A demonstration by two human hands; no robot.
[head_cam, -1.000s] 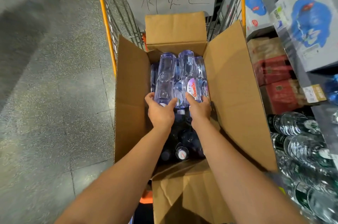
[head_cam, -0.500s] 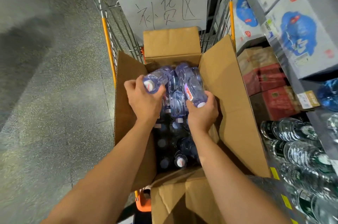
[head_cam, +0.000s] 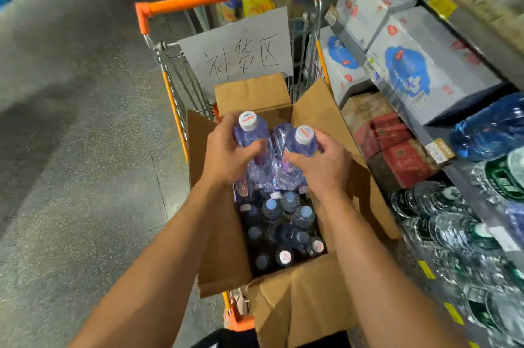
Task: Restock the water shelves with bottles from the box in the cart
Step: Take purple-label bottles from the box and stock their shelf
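Gripping one bottle (head_cam: 251,134) in the left hand (head_cam: 226,157) and another (head_cam: 300,146) in the right hand (head_cam: 323,166), fingers clamped; smooth plastic might slip back into the box (head_cam: 221,248).

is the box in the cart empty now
No, many capped bottles still stand upright in the box below the two bottles held in the left hand and right hand.

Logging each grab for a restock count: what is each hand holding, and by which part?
Left hand grips a purple water bottle round its upper body below the cap; right hand grips another bottle likewise.
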